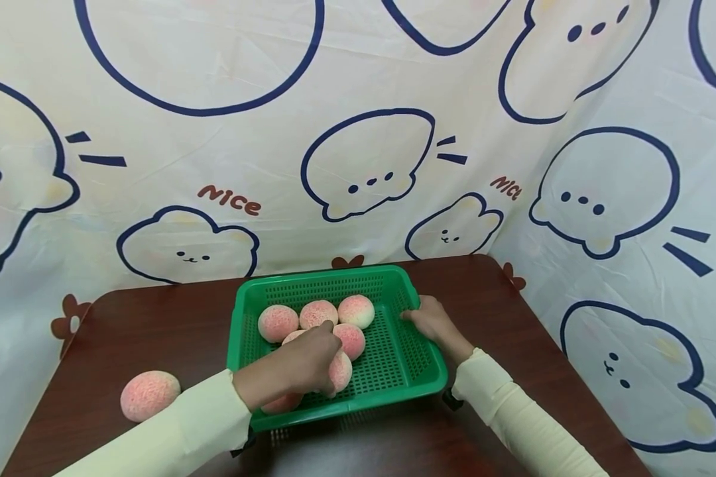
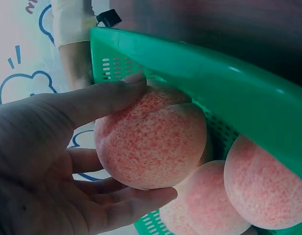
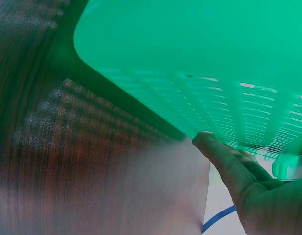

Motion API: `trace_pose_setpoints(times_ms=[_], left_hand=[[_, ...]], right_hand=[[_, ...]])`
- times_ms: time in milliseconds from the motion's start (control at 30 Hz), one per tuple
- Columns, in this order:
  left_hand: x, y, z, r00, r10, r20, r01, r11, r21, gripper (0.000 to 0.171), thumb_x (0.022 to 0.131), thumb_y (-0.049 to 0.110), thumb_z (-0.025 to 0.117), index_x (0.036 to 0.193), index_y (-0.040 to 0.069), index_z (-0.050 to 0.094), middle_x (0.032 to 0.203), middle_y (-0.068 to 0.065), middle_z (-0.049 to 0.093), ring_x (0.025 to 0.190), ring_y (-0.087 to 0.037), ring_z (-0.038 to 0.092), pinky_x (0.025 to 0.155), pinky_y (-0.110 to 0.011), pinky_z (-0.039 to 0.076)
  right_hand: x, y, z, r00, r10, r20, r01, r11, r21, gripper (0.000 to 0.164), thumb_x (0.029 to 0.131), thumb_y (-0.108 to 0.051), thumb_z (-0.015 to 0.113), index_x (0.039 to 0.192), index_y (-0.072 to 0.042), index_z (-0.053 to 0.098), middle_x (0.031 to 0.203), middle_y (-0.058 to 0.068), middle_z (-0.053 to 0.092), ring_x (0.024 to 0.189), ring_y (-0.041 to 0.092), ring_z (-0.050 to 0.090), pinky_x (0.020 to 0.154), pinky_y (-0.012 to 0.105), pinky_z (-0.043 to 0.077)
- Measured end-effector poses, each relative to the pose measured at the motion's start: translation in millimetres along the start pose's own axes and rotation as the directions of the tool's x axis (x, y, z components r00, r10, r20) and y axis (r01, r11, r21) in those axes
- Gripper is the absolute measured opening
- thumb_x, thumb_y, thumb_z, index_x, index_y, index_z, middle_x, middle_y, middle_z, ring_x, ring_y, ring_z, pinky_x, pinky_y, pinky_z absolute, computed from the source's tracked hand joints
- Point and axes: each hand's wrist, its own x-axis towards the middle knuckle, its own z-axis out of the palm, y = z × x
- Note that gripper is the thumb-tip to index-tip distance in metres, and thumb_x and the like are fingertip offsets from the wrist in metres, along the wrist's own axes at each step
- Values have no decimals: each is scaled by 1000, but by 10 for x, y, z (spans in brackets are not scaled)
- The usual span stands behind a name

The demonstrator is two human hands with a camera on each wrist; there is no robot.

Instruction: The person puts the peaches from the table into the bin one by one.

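A green plastic basket [image 1: 388, 396] with slotted walls stands on the dark table, holding several pink-and-cream peaches [image 1: 278, 323]. My left hand [image 1: 307, 363] reaches in over the near side and grips a peach [image 2: 151, 137], thumb on one side and fingers curled round the other. More peaches [image 2: 266, 183] lie close to it inside the basket. At the basket's right end, my right hand [image 1: 432, 320] grips the rim. In the right wrist view, fingers [image 3: 224, 164] lie along the outside of the slotted wall, partly hidden.
A single peach [image 1: 150, 395] lies on the dark brown table [image 1: 173, 324] to the left of the basket, beside my left sleeve. A white cloth [image 1: 370, 79] with cartoon drawings hangs behind the table and along its right side.
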Motion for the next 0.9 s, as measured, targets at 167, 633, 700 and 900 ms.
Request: trace_pose_setpoints(times_ms=[167, 633, 700, 900], left_hand=[[37, -32, 64, 1000, 11, 9, -10, 1000, -29, 34, 67, 4, 89, 63, 12, 56, 115, -26, 69, 52, -10, 44, 47, -26, 36], [94, -176, 296, 988, 127, -83, -130, 991, -26, 29, 70, 0, 76, 60, 13, 52, 67, 1, 44, 60, -13, 32, 51, -25, 26], [101, -178, 304, 984, 146, -100, -148, 989, -8, 29, 69, 0, 76, 61, 13, 52, 67, 2, 44, 62, -13, 32, 54, -25, 27], [120, -191, 346, 970, 203, -133, -199, 979, 42, 31, 69, -4, 75, 57, 12, 51, 65, 2, 46, 64, -12, 33, 63, -26, 34]], right_hand=[[-7, 6, 0, 1000, 3, 0, -3, 1000, 11, 26, 94, -14, 64, 115, 0, 65, 104, 16, 72, 81, 23, 72, 72, 40, 61], [20, 25, 10, 1000, 6, 4, -6, 1000, 1, 32, 94, -15, 64, 122, 0, 64, 110, 17, 72, 83, 23, 73, 73, 41, 61], [20, 20, 12, 1000, 10, 2, -10, 1000, 3, 31, 94, -15, 64, 122, 0, 64, 110, 17, 72, 84, 24, 73, 73, 41, 61], [15, 14, 12, 1000, 9, -2, -9, 1000, 6, 30, 94, -15, 63, 121, 0, 64, 110, 17, 73, 84, 24, 73, 73, 42, 62]])
